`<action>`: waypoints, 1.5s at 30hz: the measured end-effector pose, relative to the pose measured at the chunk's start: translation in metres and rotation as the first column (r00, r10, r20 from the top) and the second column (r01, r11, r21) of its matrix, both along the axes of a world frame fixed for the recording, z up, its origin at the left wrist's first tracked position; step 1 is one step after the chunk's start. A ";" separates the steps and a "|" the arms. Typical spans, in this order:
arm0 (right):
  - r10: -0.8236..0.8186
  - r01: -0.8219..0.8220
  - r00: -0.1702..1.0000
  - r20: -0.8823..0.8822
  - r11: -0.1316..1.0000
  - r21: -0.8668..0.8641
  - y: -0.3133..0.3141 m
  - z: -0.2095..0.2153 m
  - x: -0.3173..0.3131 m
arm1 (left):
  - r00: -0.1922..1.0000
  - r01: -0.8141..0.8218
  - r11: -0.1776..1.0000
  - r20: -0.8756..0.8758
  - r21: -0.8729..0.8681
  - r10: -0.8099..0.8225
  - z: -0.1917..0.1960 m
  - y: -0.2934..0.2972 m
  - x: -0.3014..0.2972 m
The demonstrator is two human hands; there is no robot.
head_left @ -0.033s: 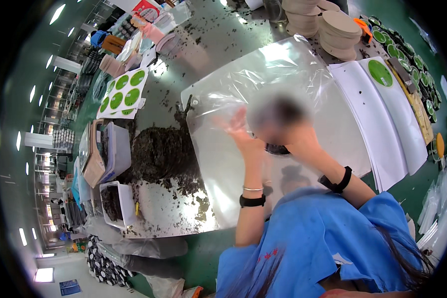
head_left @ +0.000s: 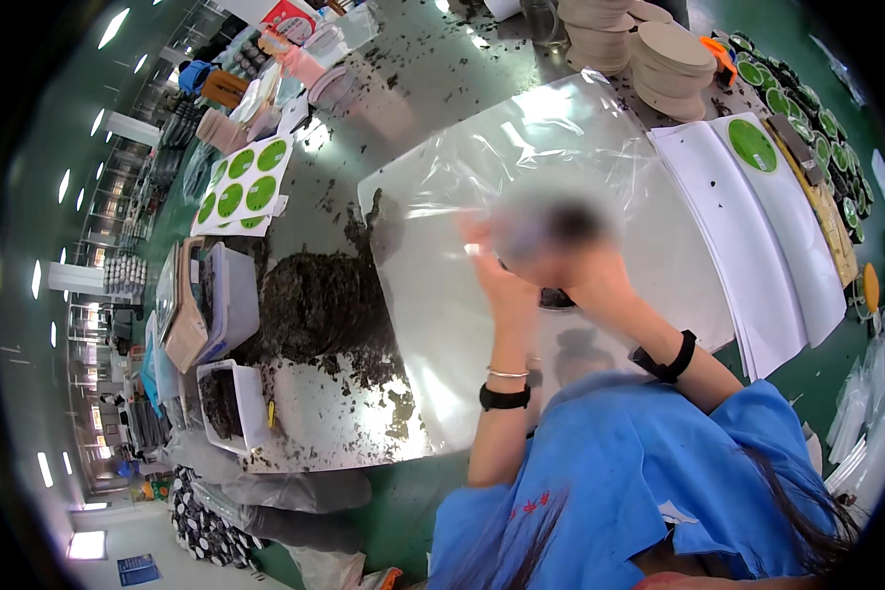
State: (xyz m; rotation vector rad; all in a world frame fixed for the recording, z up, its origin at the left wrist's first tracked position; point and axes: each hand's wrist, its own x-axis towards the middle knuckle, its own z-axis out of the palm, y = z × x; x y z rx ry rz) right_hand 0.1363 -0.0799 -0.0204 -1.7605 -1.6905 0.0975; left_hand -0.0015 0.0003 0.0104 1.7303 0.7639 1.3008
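My left hand [head_left: 501, 280] is raised over the clear plastic film [head_left: 442, 334], its reddish fingers stretched upward and apart, partly smeared. My right hand [head_left: 600, 280] is close by on the right; a blurred patch covers its fingers, so their grip is hidden. Below and between the two hands the edge of a dark, round item [head_left: 558, 298] shows, with the rest of it lost in the blur. Whether either palm touches it I cannot tell. Both wrists wear black bands, and the left one also has a silver bangle.
Left of the film lies a dark, flaky heap [head_left: 320, 305] with scattered crumbs. Beyond it stand a white tub [head_left: 251, 403], a grey bin [head_left: 234, 300] and green round label sheets [head_left: 261, 192]. White paper sheets [head_left: 728, 236] lie right; beige discs [head_left: 674, 59] are stacked behind.
My left hand has shifted slightly right, closer to my right hand, and its spread fingers now show less. The dark item's visible edge has moved a little right. My right forearm has hardly moved.
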 end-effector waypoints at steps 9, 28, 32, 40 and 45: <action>0.109 -0.064 0.939 -0.327 0.988 0.143 -0.035 0.034 0.015 | 0.744 0.060 0.998 -0.667 0.030 -0.024 -0.019 0.002 0.032; 0.230 -0.211 0.960 0.162 0.969 -0.127 0.001 0.026 0.041 | 0.970 0.212 0.937 -0.056 -0.278 -0.236 0.037 0.057 0.001; 0.145 -0.162 0.973 0.179 0.984 0.081 0.003 0.014 0.038 | 0.774 0.604 0.693 0.083 -0.395 -0.627 0.008 0.077 0.014; 0.374 -0.390 0.911 0.172 0.919 0.066 -0.003 0.023 0.049 | 0.797 0.437 0.779 -0.596 0.450 -0.102 -0.010 0.035 0.006; 0.268 -0.212 0.904 0.334 0.958 -0.195 0.016 0.018 0.031 | 0.926 0.262 0.965 -0.280 -0.003 -0.253 -0.012 0.007 0.005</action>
